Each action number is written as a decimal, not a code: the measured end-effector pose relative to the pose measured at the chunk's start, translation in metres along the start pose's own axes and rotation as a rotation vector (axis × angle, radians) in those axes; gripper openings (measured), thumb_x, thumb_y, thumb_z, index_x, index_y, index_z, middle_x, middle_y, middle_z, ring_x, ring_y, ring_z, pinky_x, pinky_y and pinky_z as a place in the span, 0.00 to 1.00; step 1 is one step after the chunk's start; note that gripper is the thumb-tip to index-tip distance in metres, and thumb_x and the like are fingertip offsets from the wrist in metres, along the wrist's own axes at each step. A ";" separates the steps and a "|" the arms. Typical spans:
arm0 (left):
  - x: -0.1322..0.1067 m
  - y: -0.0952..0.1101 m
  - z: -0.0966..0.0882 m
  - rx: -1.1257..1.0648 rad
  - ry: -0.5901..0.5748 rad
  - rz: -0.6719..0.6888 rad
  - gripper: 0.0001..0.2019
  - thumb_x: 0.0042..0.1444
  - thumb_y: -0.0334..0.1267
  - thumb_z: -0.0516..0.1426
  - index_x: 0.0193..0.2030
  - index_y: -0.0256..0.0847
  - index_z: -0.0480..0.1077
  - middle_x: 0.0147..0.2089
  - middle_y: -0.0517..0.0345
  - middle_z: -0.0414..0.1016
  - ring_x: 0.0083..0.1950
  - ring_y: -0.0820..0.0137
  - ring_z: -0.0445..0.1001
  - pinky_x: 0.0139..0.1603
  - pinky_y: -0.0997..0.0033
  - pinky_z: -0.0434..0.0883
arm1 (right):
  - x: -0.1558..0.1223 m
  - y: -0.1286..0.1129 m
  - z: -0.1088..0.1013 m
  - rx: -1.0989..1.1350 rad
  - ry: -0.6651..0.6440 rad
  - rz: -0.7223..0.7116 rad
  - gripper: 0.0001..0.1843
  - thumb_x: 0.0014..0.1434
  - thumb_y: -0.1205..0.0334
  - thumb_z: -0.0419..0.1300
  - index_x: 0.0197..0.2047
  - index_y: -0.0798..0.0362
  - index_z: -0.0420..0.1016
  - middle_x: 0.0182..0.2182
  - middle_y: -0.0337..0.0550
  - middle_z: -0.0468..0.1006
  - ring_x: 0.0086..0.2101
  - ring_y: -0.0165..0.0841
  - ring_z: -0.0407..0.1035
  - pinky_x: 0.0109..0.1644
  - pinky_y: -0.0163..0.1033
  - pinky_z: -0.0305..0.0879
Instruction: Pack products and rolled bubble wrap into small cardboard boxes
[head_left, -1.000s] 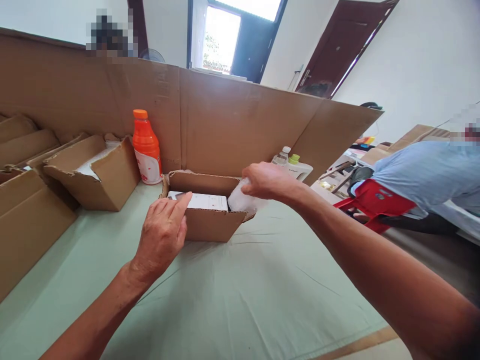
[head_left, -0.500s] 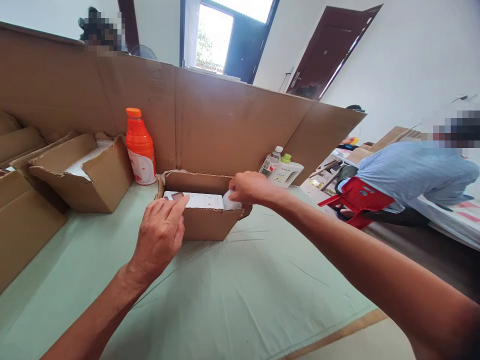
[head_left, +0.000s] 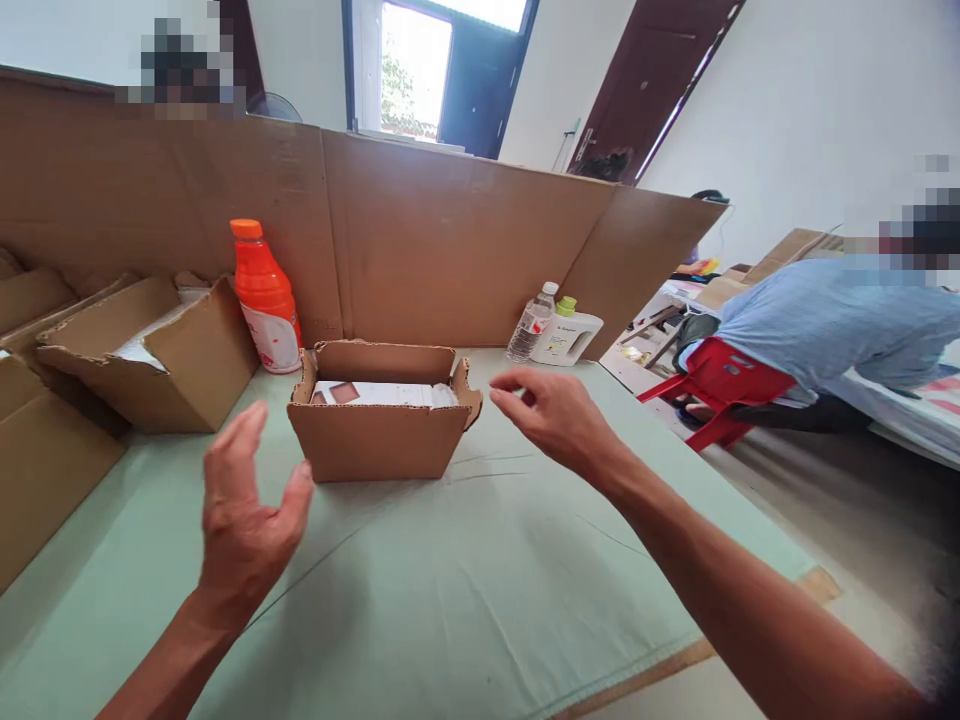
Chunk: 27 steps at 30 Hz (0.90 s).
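An open-topped cardboard box [head_left: 379, 440] stands on the green cloth in front of me, its upper edges torn. Inside it lies a white printed carton [head_left: 390, 394], with a crumpled whitish wrap [head_left: 444, 396] at its right end. My left hand [head_left: 251, 500] hovers just left of the box, thumb and fingers spread, holding nothing. On the other side, my right hand [head_left: 559, 415] is in the air beside the box's right end, apart from it. Its fingers are loosely curled with a gap at the thumb, and nothing shows in them.
More cardboard boxes [head_left: 180, 370] stand at the left beside an orange bottle [head_left: 270, 300]. A clear water bottle [head_left: 531, 325] and a white jug [head_left: 574, 338] stand at the back right. A tall cardboard panel [head_left: 450, 240] borders the table. A person [head_left: 832, 310] sits at the right.
Both hands have let go and drawn away from the box, the left one leftward and the right one rightward. The whitish wrap now rests in the box at the carton's right end.
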<state>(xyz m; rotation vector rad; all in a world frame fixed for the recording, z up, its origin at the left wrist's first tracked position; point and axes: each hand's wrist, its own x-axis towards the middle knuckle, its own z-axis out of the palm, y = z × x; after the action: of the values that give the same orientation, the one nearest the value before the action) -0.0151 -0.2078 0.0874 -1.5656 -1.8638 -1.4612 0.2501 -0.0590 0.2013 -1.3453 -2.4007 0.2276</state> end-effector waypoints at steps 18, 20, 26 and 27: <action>-0.045 -0.020 0.005 -0.359 -0.011 -0.662 0.38 0.57 0.36 0.57 0.73 0.42 0.47 0.72 0.38 0.55 0.71 0.53 0.60 0.67 0.46 0.63 | -0.020 0.011 0.149 0.510 -0.292 0.128 0.30 0.55 0.39 0.60 0.52 0.53 0.66 0.39 0.47 0.81 0.32 0.41 0.75 0.36 0.45 0.67; -0.030 -0.035 0.012 -0.441 -0.078 -0.693 0.41 0.55 0.34 0.57 0.74 0.40 0.45 0.73 0.37 0.54 0.74 0.52 0.57 0.69 0.46 0.61 | -0.022 0.007 0.153 0.507 -0.283 0.157 0.33 0.54 0.37 0.59 0.53 0.53 0.65 0.33 0.44 0.80 0.32 0.42 0.75 0.37 0.45 0.67; -0.040 -0.031 0.022 -0.602 -0.199 -0.721 0.42 0.50 0.31 0.58 0.73 0.38 0.50 0.72 0.39 0.59 0.73 0.52 0.58 0.68 0.49 0.64 | -0.006 0.004 0.163 0.541 -0.293 0.204 0.28 0.56 0.40 0.57 0.49 0.53 0.67 0.33 0.45 0.79 0.33 0.42 0.74 0.37 0.45 0.67; -0.051 -0.029 0.014 -0.599 -0.178 -0.730 0.42 0.51 0.32 0.58 0.73 0.39 0.50 0.72 0.40 0.59 0.73 0.52 0.58 0.67 0.49 0.64 | 0.002 -0.001 0.165 0.539 -0.312 0.179 0.27 0.55 0.41 0.58 0.47 0.54 0.68 0.32 0.45 0.78 0.32 0.41 0.73 0.36 0.44 0.67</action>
<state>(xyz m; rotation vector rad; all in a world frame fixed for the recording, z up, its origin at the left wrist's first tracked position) -0.0167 -0.2214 0.0284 -1.2973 -2.4006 -2.4431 0.1819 -0.0511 0.0508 -1.3259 -2.2041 1.1167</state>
